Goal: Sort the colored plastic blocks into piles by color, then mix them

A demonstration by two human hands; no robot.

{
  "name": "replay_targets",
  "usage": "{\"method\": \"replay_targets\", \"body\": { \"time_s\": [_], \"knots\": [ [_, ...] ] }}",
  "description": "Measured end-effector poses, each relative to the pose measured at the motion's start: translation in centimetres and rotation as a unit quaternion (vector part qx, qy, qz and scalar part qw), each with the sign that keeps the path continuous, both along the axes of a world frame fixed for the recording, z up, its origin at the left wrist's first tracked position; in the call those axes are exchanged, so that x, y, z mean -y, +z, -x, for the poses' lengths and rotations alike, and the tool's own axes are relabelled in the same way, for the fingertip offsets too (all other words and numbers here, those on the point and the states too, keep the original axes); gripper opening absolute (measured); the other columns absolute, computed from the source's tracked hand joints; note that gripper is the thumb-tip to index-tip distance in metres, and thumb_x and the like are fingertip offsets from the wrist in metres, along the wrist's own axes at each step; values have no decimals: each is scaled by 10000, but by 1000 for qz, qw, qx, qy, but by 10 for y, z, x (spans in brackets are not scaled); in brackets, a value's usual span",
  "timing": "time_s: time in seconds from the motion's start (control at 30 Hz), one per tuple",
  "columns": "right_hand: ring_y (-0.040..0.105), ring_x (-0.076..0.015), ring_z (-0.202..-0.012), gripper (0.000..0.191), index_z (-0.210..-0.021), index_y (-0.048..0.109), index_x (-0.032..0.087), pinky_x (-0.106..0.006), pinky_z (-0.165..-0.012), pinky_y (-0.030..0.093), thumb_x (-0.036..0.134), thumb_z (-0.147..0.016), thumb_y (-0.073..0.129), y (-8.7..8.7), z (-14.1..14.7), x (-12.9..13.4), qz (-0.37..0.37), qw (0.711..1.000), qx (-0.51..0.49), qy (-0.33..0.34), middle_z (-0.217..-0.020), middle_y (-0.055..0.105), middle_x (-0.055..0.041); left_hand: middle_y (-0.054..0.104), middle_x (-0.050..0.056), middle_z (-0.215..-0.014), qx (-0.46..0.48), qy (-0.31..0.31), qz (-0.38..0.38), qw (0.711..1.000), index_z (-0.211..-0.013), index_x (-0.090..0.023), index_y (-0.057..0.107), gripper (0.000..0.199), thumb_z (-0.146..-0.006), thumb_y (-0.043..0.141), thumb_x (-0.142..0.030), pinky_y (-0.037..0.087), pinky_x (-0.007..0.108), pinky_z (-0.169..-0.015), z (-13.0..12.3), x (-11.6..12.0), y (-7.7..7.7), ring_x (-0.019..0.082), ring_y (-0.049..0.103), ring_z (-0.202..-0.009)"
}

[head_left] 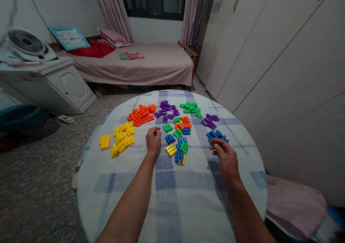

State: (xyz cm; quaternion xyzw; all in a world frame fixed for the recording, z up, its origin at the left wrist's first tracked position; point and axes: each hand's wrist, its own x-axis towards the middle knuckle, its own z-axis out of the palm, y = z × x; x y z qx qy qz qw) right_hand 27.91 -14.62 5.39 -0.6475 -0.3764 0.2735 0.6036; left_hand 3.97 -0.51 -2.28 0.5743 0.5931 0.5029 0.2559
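My left hand [153, 141] rests on the tablecloth with its fingers curled in. Just right of it lie a green plastic piece [167, 128] and a blue piece [170, 139]; whatever its fingers may hold is hidden. Over the near edge of the blue pile [217, 135] hovers my right hand [225, 158], thumb and fingers bent toward each other. I cannot make out anything between them. Between the hands sits a mixed cluster, with a yellow piece [170, 150], blue-and-green pieces [181, 153] and orange pieces [185, 122].
Sorted piles form an arc on the round table [188, 200]: yellow [123, 137], orange [140, 114], purple [166, 110], green [190, 107] and more purple [210, 121]. A bed [161, 63] stands beyond, a cabinet [70, 87] with a fan [28, 43] at left, wardrobe doors [283, 74] at right.
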Motion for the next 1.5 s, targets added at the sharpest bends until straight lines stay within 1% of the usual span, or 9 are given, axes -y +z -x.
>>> {"method": "replay_targets", "body": {
  "time_s": [0.1, 0.2, 0.37, 0.5, 0.73, 0.9, 1.0, 1.1, 1.5],
  "knots": [
    [610, -147, -702, 262, -899, 676, 182, -262, -605, 471, 380, -759, 577, 21, -12, -1, 3, 998, 55, 28, -859, 684, -57, 660, 59, -950, -3, 2, 14, 1000, -952, -171, 662, 268, -796, 453, -233, 501, 277, -731, -1, 0, 2, 159, 628, -838],
    [616, -146, -699, 274, -909, 679, 181, -270, -620, 471, 387, -769, 562, 23, -20, -20, 16, 991, 104, 86, -866, 683, -48, 657, 56, -950, -3, 7, 15, 1000, -962, -172, 659, 273, -794, 455, -238, 503, 277, -718, -2, 1, 3, 159, 630, -822],
    [628, -157, -749, 248, -904, 694, 176, -302, -719, 483, 296, -766, 527, -3, -9, -72, 26, 964, 200, 173, -856, 697, -41, 651, 53, -949, -17, 9, 8, 1000, -957, -183, 661, 266, -794, 461, -248, 507, 288, -736, -2, 0, 4, 164, 628, -819],
    [629, -162, -822, 233, -937, 699, 190, -307, -784, 473, 237, -791, 523, -27, 15, -92, 21, 940, 258, 222, -917, 705, -38, 647, 52, -946, -34, 10, 1, 999, -934, -183, 665, 254, -798, 457, -235, 501, 308, -806, -1, 1, 6, 168, 622, -843],
    [610, -170, -843, 235, -1003, 698, 202, -296, -768, 450, 202, -804, 572, -46, 27, -91, 69, 898, 342, 267, -970, 668, -46, 640, 52, -949, -40, 8, 5, 999, -932, -187, 666, 252, -800, 456, -229, 496, 315, -827, -2, 3, 8, 173, 616, -862],
    [605, -157, -861, 313, -1092, 657, 215, -271, -753, 444, 342, -806, 635, -29, 17, -83, 87, 879, 335, 328, -1068, 619, -44, 634, 60, -936, -26, -1, -1, 1000, -928, -176, 667, 241, -798, 473, -237, 499, 327, -820, -1, 2, 7, 183, 618, -854],
    [588, -162, -859, 478, -1125, 618, 224, -262, -714, 425, 380, -694, 752, -17, 18, -75, 142, 844, 367, 365, -1121, 576, -43, 635, 56, -924, -24, 0, -11, 1000, -914, -174, 669, 233, -790, 479, -227, 499, 330, -821, -1, 1, 5, 178, 619, -837],
    [564, -172, -880, 493, -1112, 590, 205, -261, -719, 403, 355, -676, 762, -11, 24, -69, 169, 818, 384, 393, -1070, 571, -39, 633, 53, -908, -22, 6, -19, 1000, -899, -171, 672, 231, -780, 479, -217, 499, 320, -811, -1, 0, 2, 173, 620, -834],
    [488, -124, -680, 262, -897, 616, 163, -237, -595, 330, 303, -693, 702, -14, 24, -74, 229, 834, 263, 426, -733, 542, 31, 629, 50, -904, -20, 1, -22, 1000, -886, -175, 662, 211, -790, 475, -192, 492, 316, -819, -5, 2, 6, 170, 619, -832]
  ]
}}
